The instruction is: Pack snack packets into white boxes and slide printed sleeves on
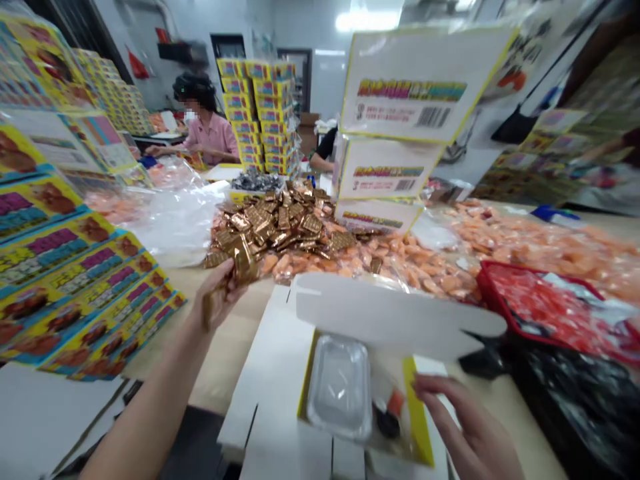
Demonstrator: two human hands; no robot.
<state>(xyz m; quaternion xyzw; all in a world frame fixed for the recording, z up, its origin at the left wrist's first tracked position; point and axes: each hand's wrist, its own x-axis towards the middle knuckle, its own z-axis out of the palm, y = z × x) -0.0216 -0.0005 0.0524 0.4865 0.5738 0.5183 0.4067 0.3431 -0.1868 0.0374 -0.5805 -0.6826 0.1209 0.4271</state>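
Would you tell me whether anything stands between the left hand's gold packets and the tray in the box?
Nothing visible does. The left hand holds gold packets left of the box; the tray lies uncovered. The flap along the far edge and the right hand at the near corner are both aside.

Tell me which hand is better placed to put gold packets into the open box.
Left, probably: the left hand grips gold packets at the edge of the pile, while the right hand rests on the open box beside the foil tray, gripping nothing.
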